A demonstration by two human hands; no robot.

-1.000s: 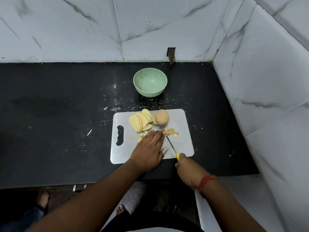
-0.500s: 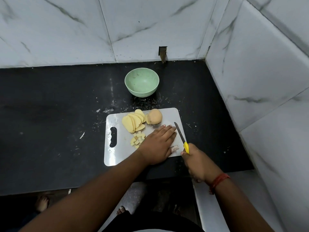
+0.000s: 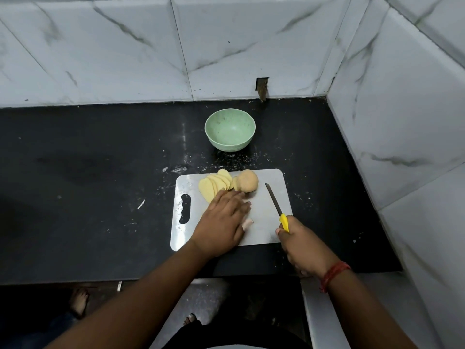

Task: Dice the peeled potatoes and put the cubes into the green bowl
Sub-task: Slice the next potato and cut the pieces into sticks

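We see the left hand lying flat on the cutting board, just below the potato slices and the potato. The right hand grips a yellow-handled knife, its blade over the board. The green bowl sits beyond on the black counter.

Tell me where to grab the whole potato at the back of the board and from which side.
Grip the potato across its rounded flanks, coming from above. Its top is bare and domed. Slices lean against its left side, and the knife lies to its right, so a low approach from either side is crowded. The left hand is nearest.
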